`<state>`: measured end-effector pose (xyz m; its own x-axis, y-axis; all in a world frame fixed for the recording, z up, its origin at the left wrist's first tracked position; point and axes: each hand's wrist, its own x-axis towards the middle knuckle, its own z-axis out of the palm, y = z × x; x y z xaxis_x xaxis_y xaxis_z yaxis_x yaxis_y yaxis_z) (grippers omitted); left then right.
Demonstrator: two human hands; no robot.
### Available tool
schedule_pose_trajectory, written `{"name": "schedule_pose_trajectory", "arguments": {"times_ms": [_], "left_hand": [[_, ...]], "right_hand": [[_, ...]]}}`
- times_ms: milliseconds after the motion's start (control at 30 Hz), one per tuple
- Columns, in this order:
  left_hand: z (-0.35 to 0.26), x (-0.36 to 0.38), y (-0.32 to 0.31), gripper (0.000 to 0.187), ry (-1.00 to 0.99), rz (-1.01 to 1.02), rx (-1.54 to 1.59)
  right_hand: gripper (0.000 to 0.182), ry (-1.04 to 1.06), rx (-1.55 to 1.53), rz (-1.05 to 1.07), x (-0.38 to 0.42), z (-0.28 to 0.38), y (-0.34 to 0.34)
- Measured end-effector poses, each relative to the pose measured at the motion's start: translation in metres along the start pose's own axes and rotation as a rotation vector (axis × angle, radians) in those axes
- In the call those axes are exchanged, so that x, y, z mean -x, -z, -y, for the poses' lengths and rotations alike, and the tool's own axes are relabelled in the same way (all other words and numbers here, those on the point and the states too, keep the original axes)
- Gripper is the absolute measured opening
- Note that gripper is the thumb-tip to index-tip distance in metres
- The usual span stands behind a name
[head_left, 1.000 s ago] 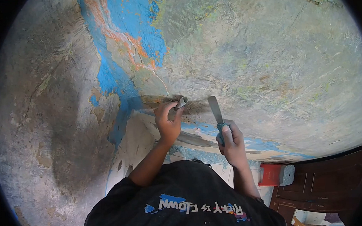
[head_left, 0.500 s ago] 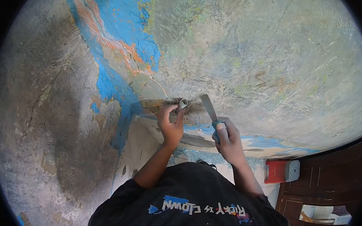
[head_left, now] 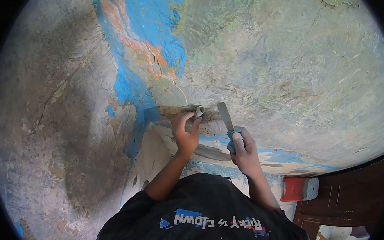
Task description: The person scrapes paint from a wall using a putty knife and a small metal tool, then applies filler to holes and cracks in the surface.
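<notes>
Left hand (head_left: 185, 139) pinches a short, grey, hollow tube (head_left: 200, 112), apparently to steady it in front of the mottled grey-green wall (head_left: 264, 71); right hand (head_left: 245, 153), at the tube's half past four, grips a teal-handled metal scraper (head_left: 228, 123), tip toward eleven o'clock, presumably keeping its edge free.

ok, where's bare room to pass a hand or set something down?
Pass: grey-green plaster wall right of the teal-handled metal scraper, above the blue paint strip. Set down: perhaps the white tiled floor sliver between right forearm and red plastic stool. Crowded: narrow gap between the short grey tube at the left hand and the scraper.
</notes>
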<state>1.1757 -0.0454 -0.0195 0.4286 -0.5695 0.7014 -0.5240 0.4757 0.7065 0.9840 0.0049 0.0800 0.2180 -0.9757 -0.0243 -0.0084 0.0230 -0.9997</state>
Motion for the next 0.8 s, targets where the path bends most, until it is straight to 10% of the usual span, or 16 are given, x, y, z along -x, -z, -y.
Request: {"name": "schedule_pose_trajectory", "arguments": {"times_ms": [800], "left_hand": [[0.016,0.0,0.009,0.028,0.087,-0.029,-0.034]], "right_hand": [[0.026,0.05,0.073,0.006,-0.012,-0.018,-0.012]]}}
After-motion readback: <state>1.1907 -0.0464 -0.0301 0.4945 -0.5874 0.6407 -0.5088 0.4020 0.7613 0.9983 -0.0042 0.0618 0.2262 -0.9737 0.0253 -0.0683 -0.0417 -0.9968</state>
